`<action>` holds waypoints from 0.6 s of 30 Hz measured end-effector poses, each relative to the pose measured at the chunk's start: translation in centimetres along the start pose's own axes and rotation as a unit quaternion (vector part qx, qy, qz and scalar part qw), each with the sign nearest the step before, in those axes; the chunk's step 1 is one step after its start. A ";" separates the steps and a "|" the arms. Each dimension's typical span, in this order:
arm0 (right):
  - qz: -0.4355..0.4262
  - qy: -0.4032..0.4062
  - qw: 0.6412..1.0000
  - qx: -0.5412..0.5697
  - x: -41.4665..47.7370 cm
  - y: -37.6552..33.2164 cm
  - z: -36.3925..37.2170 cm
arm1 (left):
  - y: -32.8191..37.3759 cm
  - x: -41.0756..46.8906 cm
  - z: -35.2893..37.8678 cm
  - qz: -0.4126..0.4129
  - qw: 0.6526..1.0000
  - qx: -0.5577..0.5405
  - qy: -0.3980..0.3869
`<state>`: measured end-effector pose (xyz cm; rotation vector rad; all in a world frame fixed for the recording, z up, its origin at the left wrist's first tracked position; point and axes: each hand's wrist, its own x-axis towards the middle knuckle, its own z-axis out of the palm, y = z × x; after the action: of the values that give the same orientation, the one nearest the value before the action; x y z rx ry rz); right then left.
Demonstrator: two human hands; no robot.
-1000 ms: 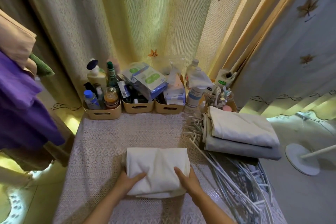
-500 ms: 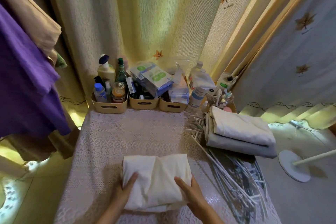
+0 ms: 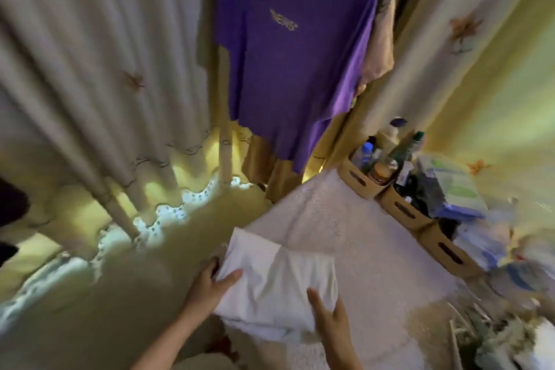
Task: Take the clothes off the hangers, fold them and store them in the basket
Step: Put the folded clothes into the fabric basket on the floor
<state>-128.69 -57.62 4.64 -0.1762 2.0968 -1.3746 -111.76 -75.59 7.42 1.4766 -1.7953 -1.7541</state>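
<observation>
Now both hands grasp a folded white garment (image 3: 279, 285) at the near edge of the tabletop (image 3: 369, 249), which is covered in a pale lace-patterned cloth. The left hand (image 3: 210, 285) has its grip on the garment's left side, thumb on top and fingers curled beneath the fabric; the right hand (image 3: 330, 318) takes the near right corner, thumb pressed on the cloth, the other fingers hidden below. The bundle lies between the two hands, its near edge overhanging the tabletop. Beyond the garment, up and slightly right, a purple T-shirt (image 3: 294, 63) with pale lettering on the chest hangs in front of a tan garment (image 3: 381, 48); its hanger cannot be made out. Along the tabletop's far right edge stands a row of tan storage bins (image 3: 402, 210) crowded with bottles (image 3: 387, 147) and packets, blurred by motion. Pale curtains (image 3: 90, 69) with leaf motifs hang left and right of the T-shirt, and sunlight patches the floor (image 3: 180, 213) left of the tabletop
</observation>
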 end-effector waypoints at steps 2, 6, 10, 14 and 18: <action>-0.004 -0.075 0.996 -0.044 -0.8 -0.2 2.5 | -3.0 -3.8 -2.5 -0.030 0.994 -0.044 0.090; -0.026 -0.227 0.965 -0.131 -4.5 -1.1 10.1 | -9.4 -11.7 -7.7 -0.148 0.950 -0.133 0.242; -0.063 -0.382 0.893 -0.230 -10.8 -2.5 18.9 | -15.1 -19.3 -13.0 -0.229 0.881 -0.192 0.368; -0.116 -0.500 0.820 -0.252 -18.1 -3.0 27.0 | -20.1 -25.1 -18.0 -0.225 0.837 -0.232 0.442; -0.132 -0.564 0.769 -0.270 -25.1 -1.1 34.3 | -24.8 -30.1 -22.8 -0.280 0.773 -0.303 0.482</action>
<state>-89.70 -74.28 6.96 -1.2361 1.3173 -0.4387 -68.92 -61.44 6.20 2.0915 -0.2452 -1.1241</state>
